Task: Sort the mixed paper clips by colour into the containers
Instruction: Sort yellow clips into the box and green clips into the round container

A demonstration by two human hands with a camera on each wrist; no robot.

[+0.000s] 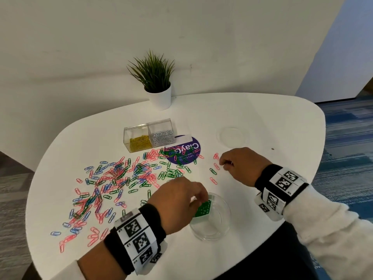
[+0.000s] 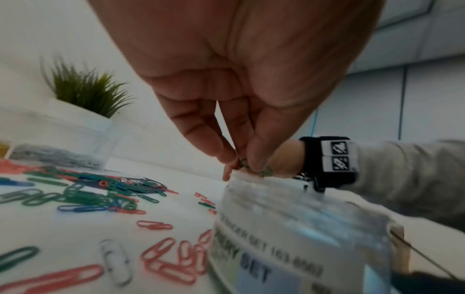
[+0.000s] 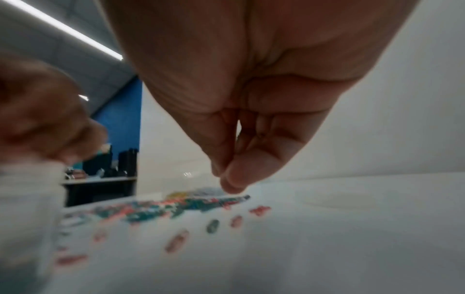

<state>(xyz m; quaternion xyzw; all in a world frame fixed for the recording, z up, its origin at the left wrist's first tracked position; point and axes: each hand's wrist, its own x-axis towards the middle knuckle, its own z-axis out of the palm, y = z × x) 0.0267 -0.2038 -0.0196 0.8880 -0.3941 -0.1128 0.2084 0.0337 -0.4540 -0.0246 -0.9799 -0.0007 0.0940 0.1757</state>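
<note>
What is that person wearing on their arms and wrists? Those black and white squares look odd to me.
Both hands are bare. The left hand and the right hand each have a wide black fabric wristband at the wrist. Around each runs a white strap printed with square black-and-white coded markers, with small labels beside them. Behind the bands, fluffy white long sleeves cover the forearms.

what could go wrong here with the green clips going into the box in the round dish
1. The left hand pinches green clips just above the small clear box; its opening is narrow, so some may miss and land in the round dish.
2. The box sits loose in the dish, so the fingers might tip it.
3. Red and green clips lie mixed near the right hand, so a wrong colour could be picked.
</note>
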